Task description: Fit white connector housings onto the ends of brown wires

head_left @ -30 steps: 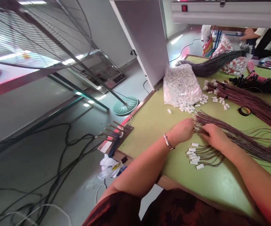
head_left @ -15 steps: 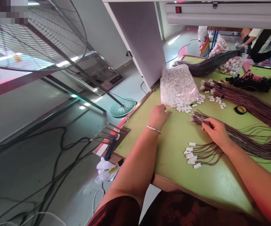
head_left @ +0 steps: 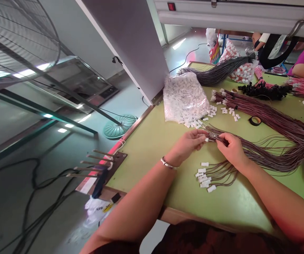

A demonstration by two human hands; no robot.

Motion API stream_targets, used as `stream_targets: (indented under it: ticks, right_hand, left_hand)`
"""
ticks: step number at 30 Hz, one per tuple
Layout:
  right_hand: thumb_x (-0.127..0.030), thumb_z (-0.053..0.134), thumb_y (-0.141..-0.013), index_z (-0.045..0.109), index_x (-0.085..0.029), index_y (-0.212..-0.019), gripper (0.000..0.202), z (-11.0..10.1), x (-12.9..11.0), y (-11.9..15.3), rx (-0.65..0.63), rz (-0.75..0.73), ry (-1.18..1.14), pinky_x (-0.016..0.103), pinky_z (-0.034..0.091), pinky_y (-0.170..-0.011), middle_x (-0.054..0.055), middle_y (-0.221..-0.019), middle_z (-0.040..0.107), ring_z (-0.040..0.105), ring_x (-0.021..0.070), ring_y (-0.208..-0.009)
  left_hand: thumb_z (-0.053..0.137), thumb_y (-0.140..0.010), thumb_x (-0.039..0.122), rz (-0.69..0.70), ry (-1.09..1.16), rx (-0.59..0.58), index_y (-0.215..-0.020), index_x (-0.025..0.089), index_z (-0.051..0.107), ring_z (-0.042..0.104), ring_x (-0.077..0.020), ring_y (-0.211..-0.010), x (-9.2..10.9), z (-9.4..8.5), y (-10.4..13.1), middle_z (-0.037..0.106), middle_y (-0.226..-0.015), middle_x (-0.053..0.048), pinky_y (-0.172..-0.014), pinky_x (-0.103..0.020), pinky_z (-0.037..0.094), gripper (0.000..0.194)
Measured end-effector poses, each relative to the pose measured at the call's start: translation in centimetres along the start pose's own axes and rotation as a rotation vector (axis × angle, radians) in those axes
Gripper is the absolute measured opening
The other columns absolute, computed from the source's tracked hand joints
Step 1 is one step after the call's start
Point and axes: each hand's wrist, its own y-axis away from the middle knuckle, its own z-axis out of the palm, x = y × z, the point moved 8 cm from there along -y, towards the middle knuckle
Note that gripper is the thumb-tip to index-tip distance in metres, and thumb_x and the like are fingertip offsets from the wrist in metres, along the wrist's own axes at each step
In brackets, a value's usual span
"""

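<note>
Right hand (head_left: 232, 150): closed round the wire bundle (head_left: 266, 155) near its metal tips.
Left hand (head_left: 187, 146): pinching the white connector (head_left: 206, 140), nearer the plastic bag (head_left: 185, 97).
Wire bundle: long axis runs rightward from the bag's near-right corner, tips toward the left hand.
White connector: between the hands, nearside of the bag; whether a wire is seated is too small to tell.

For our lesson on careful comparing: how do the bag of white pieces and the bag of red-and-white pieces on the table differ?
The bag of white pieces shows one main colour; the bag of red-and-white pieces shows two. Loose white pieces lie beside the first, while dark wires cross the second. Both are see-through bags on the green table.
</note>
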Motion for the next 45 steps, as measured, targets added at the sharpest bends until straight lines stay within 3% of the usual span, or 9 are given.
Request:
stream_targets:
  ticks: [5, 11, 21, 29, 35, 45]
  right_hand:
    - [-0.025, 0.05, -0.074, 0.05, -0.02, -0.064, 0.011, -0.4, -0.6, 0.0, 0.013, -0.023, 0.104, 0.024, 0.037, -0.056, -0.002, -0.058, 0.05, 0.043, 0.0113, -0.054]
    - [-0.025, 0.05, -0.074, 0.05, -0.02, -0.065, 0.01, -0.3, -0.5, 0.2, 0.006, -0.029, 0.125, 0.024, 0.036, -0.055, -0.003, -0.058, 0.05, 0.042, 0.0109, -0.053]
    - [-0.026, 0.051, -0.072, 0.052, -0.019, -0.067, 0.009, 0.6, 0.8, 0.2, -0.051, 0.055, -0.034, 0.024, 0.038, -0.053, -0.003, -0.057, 0.051, 0.043, 0.0111, -0.053]
    - [-0.023, 0.052, -0.069, 0.058, -0.018, -0.07, 0.008, 0.6, 0.8, 0.5, -0.071, 0.03, -0.037, 0.024, 0.039, -0.055, -0.001, -0.06, 0.057, 0.049, 0.0119, -0.055]
    - [-0.024, 0.052, -0.067, 0.056, -0.019, -0.068, 0.007, 0.4, 1.2, 0.2, -0.051, 0.049, 0.025, 0.024, 0.04, -0.055, -0.002, -0.058, 0.056, 0.048, 0.0119, -0.053]
    - [-0.022, 0.049, -0.063, 0.053, -0.02, -0.069, 0.007, 1.1, 0.8, 0.4, -0.1, -0.007, 0.121, 0.025, 0.04, -0.058, 0.0, -0.062, 0.058, 0.048, 0.0132, -0.055]
  left_hand:
    - [0.078, -0.064, 0.031, -0.051, 0.143, -0.016, -0.074, 0.012, 0.061, 0.049, -0.0041, -0.051, -1.0, 0.4, -0.3, 0.059, -0.062, 0.001, -0.051, -0.018, 0.04, 0.027]
    - [0.08, -0.062, 0.032, -0.059, 0.152, -0.058, -0.076, 0.012, 0.062, 0.05, -0.0039, -0.05, -0.8, 0.6, -0.1, 0.06, -0.062, 0.001, -0.05, -0.018, 0.04, 0.031]
    - [0.074, -0.067, 0.03, 0.201, -0.142, 0.055, -0.072, 0.014, 0.058, 0.053, -0.0074, -0.05, 0.3, 1.2, -0.1, 0.057, -0.057, 0.003, -0.051, -0.022, 0.044, 0.024]
    - [0.069, -0.072, 0.029, 0.193, -0.235, 0.052, -0.074, 0.014, 0.057, 0.051, -0.0061, -0.049, -0.5, 1.0, -0.5, 0.055, -0.058, 0.004, -0.051, -0.021, 0.044, 0.019]
    - [0.073, -0.068, 0.028, 0.161, -0.156, -0.034, -0.077, 0.013, 0.059, 0.054, -0.007, -0.052, -0.6, 2.0, -0.3, 0.059, -0.06, 0.002, -0.055, -0.022, 0.046, 0.022]
    - [0.075, -0.066, 0.03, 0.123, -0.162, -0.057, -0.071, 0.012, 0.059, 0.055, -0.0072, -0.051, -1.3, 2.6, -0.4, 0.059, -0.056, 0.002, -0.053, -0.02, 0.047, 0.025]
